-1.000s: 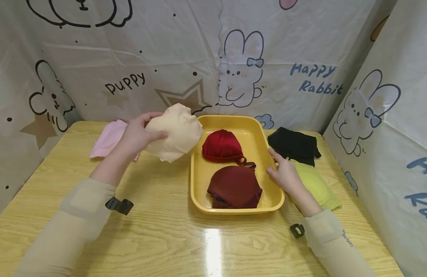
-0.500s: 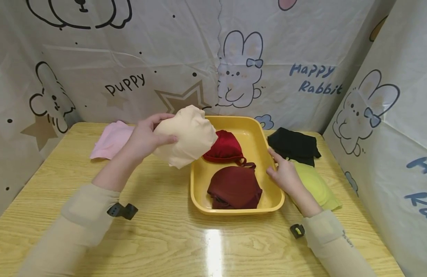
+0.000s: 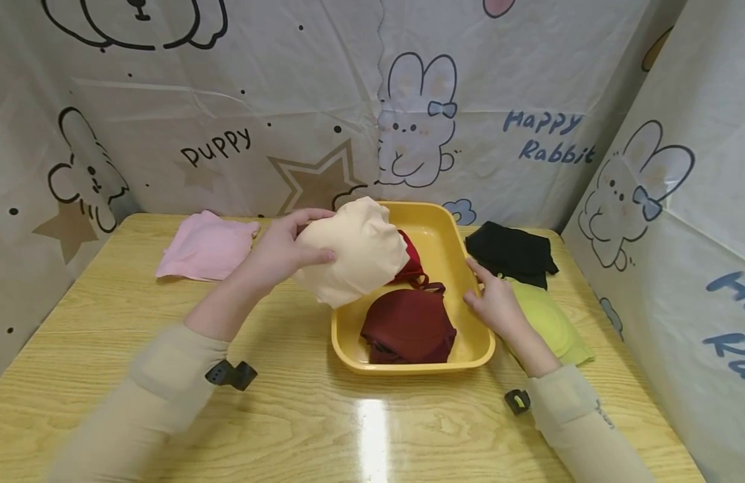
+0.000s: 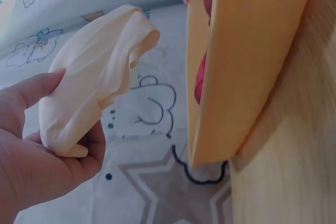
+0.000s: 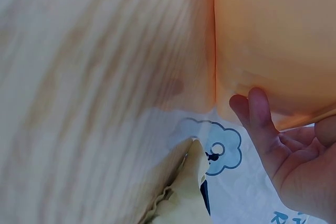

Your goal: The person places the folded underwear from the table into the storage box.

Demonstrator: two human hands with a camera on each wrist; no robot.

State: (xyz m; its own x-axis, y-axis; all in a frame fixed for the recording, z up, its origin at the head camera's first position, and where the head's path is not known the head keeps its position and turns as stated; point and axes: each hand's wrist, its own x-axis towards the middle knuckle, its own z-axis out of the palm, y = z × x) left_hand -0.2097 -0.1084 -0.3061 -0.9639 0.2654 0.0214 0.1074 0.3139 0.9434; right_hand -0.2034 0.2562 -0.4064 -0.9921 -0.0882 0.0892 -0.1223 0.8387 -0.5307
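My left hand (image 3: 281, 251) pinches a folded cream bra (image 3: 355, 251) between thumb and fingers, holding it up over the left rim of a yellow tray (image 3: 413, 369). In the left wrist view the bra (image 4: 89, 77) hangs beside the tray's wall (image 4: 252, 66), its wavy edge facing the tray. Inside the tray lie a red bra (image 3: 413, 261), partly hidden behind the cream one, and a maroon bra (image 3: 408, 325) in front. My right hand (image 3: 497, 303) grips the tray's right rim; in the right wrist view its fingertips (image 5: 258, 106) press on the outer wall.
A folded pink garment (image 3: 206, 245) lies at the back left of the wooden table (image 3: 257, 416). Right of the tray are a folded black garment (image 3: 513, 251) and a yellow-green bra (image 3: 550, 322), close to my right forearm. Printed curtains (image 3: 324, 87) enclose the back and sides.
My left hand has carried the cream bra rightward and slightly nearer, from beside the tray to over its left part, covering much of the red bra. The right hand stays on the rim.
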